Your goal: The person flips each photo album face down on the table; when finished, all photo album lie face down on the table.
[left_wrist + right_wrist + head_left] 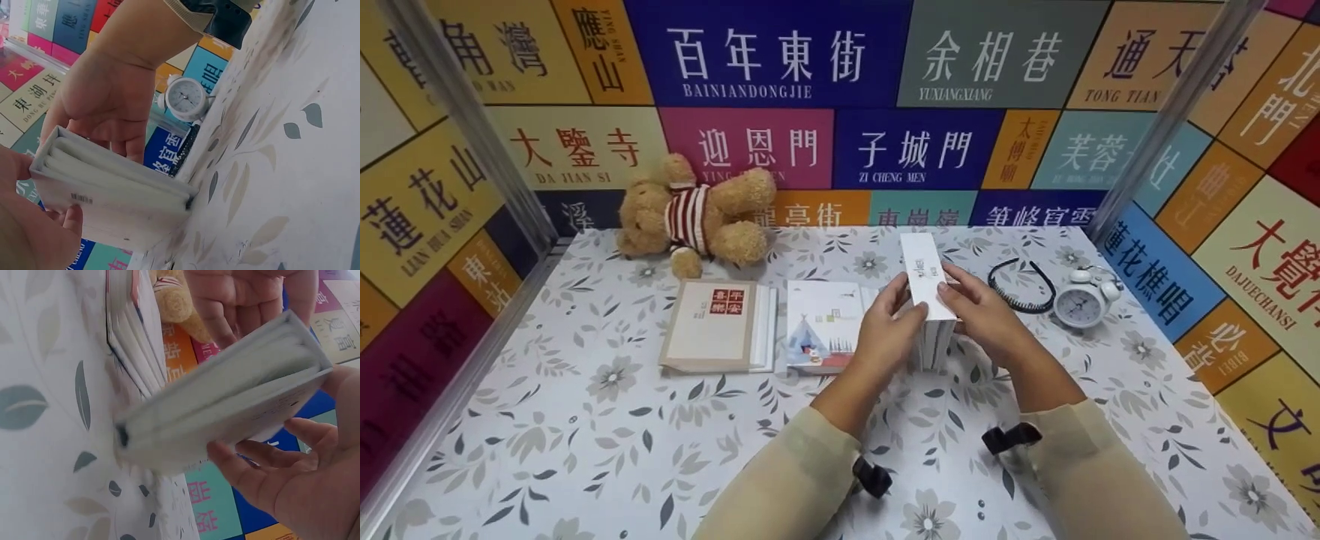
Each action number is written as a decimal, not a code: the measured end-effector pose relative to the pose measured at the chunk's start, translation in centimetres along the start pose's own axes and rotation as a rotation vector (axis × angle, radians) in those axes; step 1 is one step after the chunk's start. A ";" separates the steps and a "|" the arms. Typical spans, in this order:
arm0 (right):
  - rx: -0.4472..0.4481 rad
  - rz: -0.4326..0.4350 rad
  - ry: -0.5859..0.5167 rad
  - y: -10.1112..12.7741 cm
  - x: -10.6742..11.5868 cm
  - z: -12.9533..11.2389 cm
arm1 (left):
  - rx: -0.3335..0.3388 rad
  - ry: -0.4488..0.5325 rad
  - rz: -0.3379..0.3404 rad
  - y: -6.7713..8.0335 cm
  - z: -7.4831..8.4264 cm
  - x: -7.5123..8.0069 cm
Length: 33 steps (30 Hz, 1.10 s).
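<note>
The left hand (889, 330) and right hand (986, 315) each curl their fingers round a white boxed book set (928, 289), which stands on end on the floral desk (585, 420) (open side down), just beside an illustrated book (825, 324), with an alarm clock (1081, 301) near the right.

The near half of the counter (585, 450) lies open. Farther back, two books (720, 326) (825, 322) sit left, the headband (1024, 289) and alarm clock (1084, 300) right, the teddy bear (694, 214) behind.
</note>
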State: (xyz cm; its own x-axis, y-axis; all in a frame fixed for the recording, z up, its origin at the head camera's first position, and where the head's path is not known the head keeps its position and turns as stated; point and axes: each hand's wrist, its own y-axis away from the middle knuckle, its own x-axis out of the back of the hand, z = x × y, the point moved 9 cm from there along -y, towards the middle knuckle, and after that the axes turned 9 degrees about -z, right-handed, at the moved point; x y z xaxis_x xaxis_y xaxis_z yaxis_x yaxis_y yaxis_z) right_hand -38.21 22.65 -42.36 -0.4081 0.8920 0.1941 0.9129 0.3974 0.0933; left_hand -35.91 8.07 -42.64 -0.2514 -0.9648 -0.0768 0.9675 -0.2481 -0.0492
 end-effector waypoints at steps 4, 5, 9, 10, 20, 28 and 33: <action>0.027 0.020 -0.050 -0.1 0.4 0.0 | -0.027 -0.047 -0.043 0.0 0.2 -0.4; 0.037 0.024 -0.042 -0.1 0.5 -0.1 | -0.025 -0.054 -0.054 0.0 0.1 -0.5; 0.077 0.064 -0.005 0.2 1.2 -0.5 | -0.005 -0.079 -0.080 0.1 -0.3 -0.8; 0.088 0.078 0.002 0.3 1.3 -0.6 | 0.001 -0.086 -0.086 0.1 -0.5 -0.8; 0.181 0.091 0.042 0.6 3.5 -1.4 | 0.120 -0.089 -0.168 0.0 -3.7 -1.8; 0.010 0.120 0.111 1.3 6.2 -0.4 | 0.275 0.027 -0.172 0.3 -6.3 -2.2; -0.027 0.137 0.168 1.4 7.4 0.7 | 0.287 0.058 -0.127 0.1 -6.4 -1.9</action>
State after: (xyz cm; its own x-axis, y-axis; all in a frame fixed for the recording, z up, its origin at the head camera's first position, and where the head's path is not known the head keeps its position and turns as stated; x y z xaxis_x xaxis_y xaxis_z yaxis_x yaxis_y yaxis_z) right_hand -39.93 29.93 -41.48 -0.2773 0.8881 0.3665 0.9604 0.2665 0.0809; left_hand -35.51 10.42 -48.87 -0.3636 -0.9201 -0.1453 0.8948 -0.3884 0.2202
